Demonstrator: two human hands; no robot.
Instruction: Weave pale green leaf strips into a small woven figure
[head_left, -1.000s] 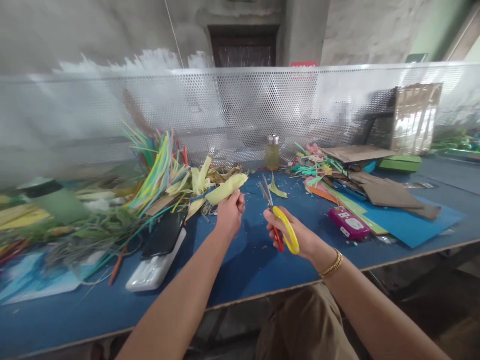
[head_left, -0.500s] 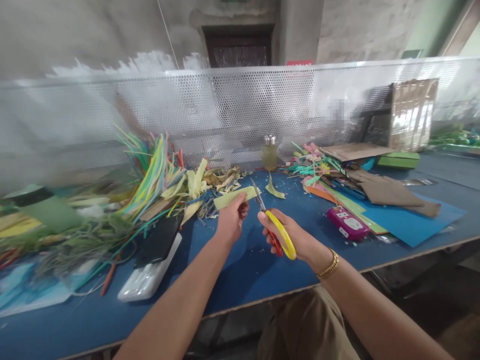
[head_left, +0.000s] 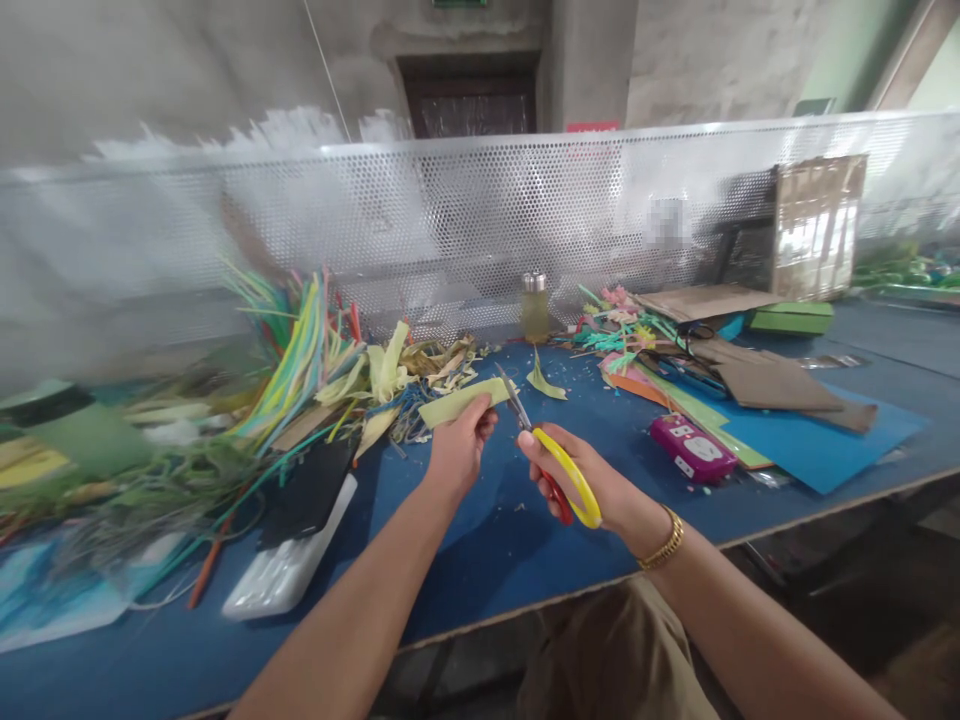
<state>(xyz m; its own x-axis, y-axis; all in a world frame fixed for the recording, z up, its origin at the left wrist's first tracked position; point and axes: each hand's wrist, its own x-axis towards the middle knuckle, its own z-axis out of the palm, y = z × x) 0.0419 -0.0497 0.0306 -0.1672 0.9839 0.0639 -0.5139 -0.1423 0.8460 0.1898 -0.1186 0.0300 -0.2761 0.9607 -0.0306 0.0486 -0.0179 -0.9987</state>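
Observation:
Pinched in my left hand [head_left: 461, 440] is a pale green strip [head_left: 450, 404], perhaps dried corn husk, stretching out to both sides of the fingers. My right hand [head_left: 574, 470] grips scissors [head_left: 564, 465] by their yellow and red handles. The scissor blades point up and to the left, at the right end of the strip; I cannot tell how far they are closed on it. Beyond the blades, a curled pale green piece [head_left: 545, 382] lies on the blue table [head_left: 480, 580].
Left stand bundled coloured stems [head_left: 296, 350], a husk pile [head_left: 420, 365], and a black phone [head_left: 311, 490] on a white case [head_left: 289, 570]. A glass bottle [head_left: 535, 310] stands at the back. Right lie a purple box [head_left: 694, 448], blue sheets [head_left: 847, 450] and brown cardboard [head_left: 780, 380]. A perforated metal screen [head_left: 480, 210] runs behind.
Both hands keep nearly the same pose, with the strip and scissors still held. The whole view has shifted slightly, so most things appear a little further left.

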